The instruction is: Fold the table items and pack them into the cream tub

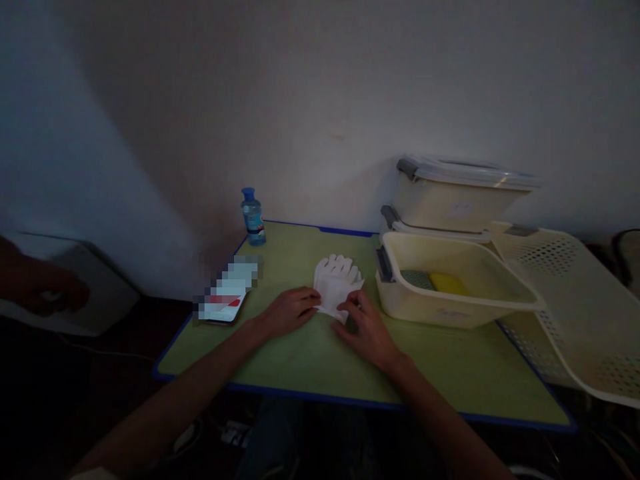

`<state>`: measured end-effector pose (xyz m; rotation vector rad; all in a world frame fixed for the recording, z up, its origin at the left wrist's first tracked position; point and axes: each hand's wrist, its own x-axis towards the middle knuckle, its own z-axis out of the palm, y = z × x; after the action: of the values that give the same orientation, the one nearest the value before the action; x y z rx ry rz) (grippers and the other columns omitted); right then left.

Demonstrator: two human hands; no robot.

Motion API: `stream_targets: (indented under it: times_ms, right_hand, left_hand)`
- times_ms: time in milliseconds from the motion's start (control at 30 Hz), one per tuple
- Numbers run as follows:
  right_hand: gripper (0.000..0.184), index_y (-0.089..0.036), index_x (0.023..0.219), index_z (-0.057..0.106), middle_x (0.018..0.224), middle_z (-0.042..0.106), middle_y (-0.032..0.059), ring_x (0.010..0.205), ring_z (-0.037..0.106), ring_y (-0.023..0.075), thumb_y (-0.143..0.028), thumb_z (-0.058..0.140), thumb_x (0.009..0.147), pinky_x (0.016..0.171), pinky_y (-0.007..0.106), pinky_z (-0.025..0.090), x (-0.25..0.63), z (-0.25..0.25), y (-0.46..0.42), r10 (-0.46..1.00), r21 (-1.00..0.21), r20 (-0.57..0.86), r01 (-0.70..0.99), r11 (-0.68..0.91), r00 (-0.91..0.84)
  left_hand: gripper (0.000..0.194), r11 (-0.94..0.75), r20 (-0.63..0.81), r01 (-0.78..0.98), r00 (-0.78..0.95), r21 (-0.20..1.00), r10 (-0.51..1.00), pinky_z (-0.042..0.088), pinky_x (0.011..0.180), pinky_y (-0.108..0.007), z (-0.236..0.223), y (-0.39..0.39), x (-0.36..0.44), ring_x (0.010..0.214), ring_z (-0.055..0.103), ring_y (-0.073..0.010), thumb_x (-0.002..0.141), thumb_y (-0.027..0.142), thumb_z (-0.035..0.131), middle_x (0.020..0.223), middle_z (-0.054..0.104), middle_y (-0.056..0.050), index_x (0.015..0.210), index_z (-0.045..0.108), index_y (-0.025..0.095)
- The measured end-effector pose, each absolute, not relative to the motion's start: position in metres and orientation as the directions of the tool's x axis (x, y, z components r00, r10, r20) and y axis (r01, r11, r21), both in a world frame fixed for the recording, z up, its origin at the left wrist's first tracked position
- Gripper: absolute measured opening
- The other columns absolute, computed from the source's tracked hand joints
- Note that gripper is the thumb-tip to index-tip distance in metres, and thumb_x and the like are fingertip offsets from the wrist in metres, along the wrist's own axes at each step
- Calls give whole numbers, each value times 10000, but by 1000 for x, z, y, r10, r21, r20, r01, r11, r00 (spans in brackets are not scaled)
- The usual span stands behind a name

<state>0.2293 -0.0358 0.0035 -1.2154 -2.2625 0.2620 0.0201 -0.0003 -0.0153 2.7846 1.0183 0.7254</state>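
Note:
A small stack of white gloves [340, 265] lies on the table with its fingers pointing away from me. Over the palm end is a flat white flap [334, 291]; whether it is part of a glove or a separate piece, I cannot tell. My left hand [293, 312] is closed at the left edge, its fingertips gripping the white material. At the right edge, my right hand [367, 330] pinches it between bent fingers and thumb. Both forearms come in over the table's near edge.
An open cream bin [450, 313] holds a yellow item [447, 284] and a grey-green item. Lidded bins [460, 200] and a perforated basket [570, 280] stand beyond. A blue bottle [254, 220] and a blurred flat object [227, 300] are left. Another person's hand [60, 290] is far left.

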Motion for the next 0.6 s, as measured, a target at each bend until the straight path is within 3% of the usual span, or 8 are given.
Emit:
stream_targets:
  times_ms: [300, 467, 600]
  right_hand:
    - [150, -165, 920, 527, 846, 592, 77, 803, 561, 189, -103, 422, 833, 729, 295, 451, 233, 5, -31, 854, -246, 211, 819, 518, -476]
    - [202, -160, 898, 548, 865, 612, 86, 817, 564, 181, -63, 381, 840, 741, 284, 462, 233, 4, -32, 837, -228, 230, 809, 542, -496]
    - [317, -139, 954, 590, 978, 623, 95, 941, 549, 195, 28, 402, 762, 844, 309, 453, 236, 1, -30, 763, -220, 289, 736, 640, -578]
  left_hand:
    - [269, -766, 339, 591, 687, 254, 643, 445, 886, -317, -8, -3, 20, 992, 558, -189, 809, 289, 537, 1064, 612, -89, 1039, 573, 154]
    - [216, -716, 316, 645, 643, 268, 697, 470, 815, -303, -12, -4, 21, 903, 588, -178, 832, 234, 494, 973, 630, -77, 1024, 543, 149]
    - [187, -715, 316, 669, 646, 202, 694, 468, 793, -296, -15, -3, 22, 838, 594, -158, 881, 168, 385, 904, 633, -59, 931, 565, 156]
